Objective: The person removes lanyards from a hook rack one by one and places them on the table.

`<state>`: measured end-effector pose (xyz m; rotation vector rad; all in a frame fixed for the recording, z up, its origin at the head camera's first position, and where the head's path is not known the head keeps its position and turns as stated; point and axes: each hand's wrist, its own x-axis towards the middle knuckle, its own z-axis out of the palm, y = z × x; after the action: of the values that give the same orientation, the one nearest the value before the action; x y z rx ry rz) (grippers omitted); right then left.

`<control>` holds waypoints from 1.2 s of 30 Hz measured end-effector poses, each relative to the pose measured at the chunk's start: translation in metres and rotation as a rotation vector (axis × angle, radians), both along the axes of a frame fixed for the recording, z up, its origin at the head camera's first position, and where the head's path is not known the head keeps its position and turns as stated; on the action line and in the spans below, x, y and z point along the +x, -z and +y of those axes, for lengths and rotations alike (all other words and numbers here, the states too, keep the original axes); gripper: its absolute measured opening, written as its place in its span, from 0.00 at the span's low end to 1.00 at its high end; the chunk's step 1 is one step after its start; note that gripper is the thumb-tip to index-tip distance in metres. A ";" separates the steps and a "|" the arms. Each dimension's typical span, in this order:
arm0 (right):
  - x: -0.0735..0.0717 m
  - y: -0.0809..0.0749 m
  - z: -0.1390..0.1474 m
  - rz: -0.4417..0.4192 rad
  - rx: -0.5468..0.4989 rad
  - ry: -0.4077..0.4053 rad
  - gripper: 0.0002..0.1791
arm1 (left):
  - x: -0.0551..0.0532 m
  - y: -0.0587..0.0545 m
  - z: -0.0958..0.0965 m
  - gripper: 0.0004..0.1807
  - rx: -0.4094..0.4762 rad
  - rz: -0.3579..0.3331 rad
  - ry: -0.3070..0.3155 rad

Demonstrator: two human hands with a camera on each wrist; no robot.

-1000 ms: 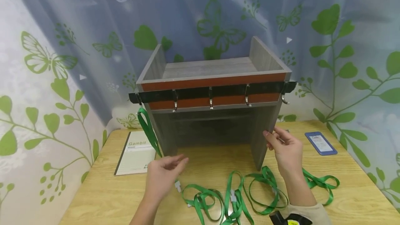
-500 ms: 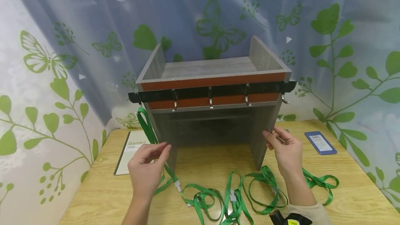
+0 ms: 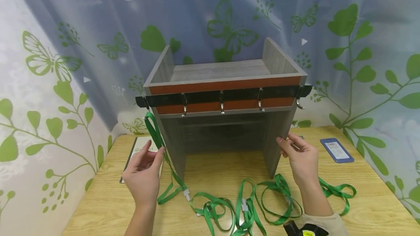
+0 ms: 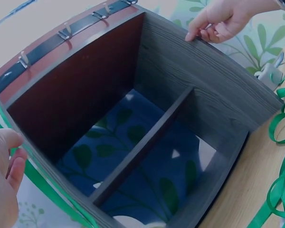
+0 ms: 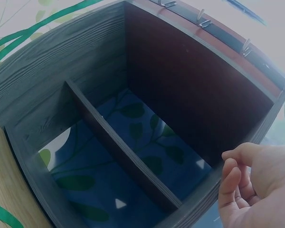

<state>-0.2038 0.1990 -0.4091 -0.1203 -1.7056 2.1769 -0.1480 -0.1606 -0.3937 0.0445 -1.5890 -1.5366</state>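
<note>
A grey wooden shelf (image 3: 226, 70) with a red-brown front band stands on the table. Along that band runs a black hook rail (image 3: 203, 97) with several metal hooks. From its leftmost hook hangs a green lanyard (image 3: 152, 128), its lower end reaching the tabletop. My left hand (image 3: 142, 177) is just beside this lanyard, thumb and fingers loosely bent with a gap between them. On the other side my right hand (image 3: 303, 161) pinches the front edge of the shelf's right side panel. In the right wrist view its thumb and fingers (image 5: 230, 173) lie at that panel's edge.
Several more green lanyards (image 3: 251, 214) lie coiled along the front of the wooden table (image 3: 105, 207). A notebook (image 3: 139, 143) lies at the left, partly behind my left hand. A blue card holder (image 3: 337, 150) is at the right. A patterned curtain (image 3: 210, 14) hangs behind.
My left hand has moved left and slightly up, past the hanging lanyard, and now covers part of the notebook. My right hand has stayed at the side panel.
</note>
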 end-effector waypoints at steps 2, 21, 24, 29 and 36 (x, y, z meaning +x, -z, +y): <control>0.000 0.000 0.000 -0.003 0.002 0.001 0.15 | 0.000 0.001 -0.001 0.22 0.007 -0.042 0.014; -0.001 0.000 0.001 -0.016 0.007 0.002 0.14 | 0.001 0.027 0.000 0.04 -0.088 -0.347 0.004; -0.001 0.001 0.001 -0.018 0.005 0.000 0.14 | 0.004 0.030 -0.001 0.04 -0.063 -0.376 0.020; 0.000 0.000 0.002 -0.026 0.014 -0.009 0.16 | 0.007 0.024 -0.005 0.06 -0.089 -0.355 0.029; 0.002 0.000 0.002 -0.030 0.022 -0.023 0.17 | 0.007 -0.002 -0.013 0.03 -0.189 -0.255 0.026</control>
<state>-0.2022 0.2010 -0.4087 -0.1286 -1.7556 2.1827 -0.1408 -0.1736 -0.3919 0.1197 -1.9371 -1.4376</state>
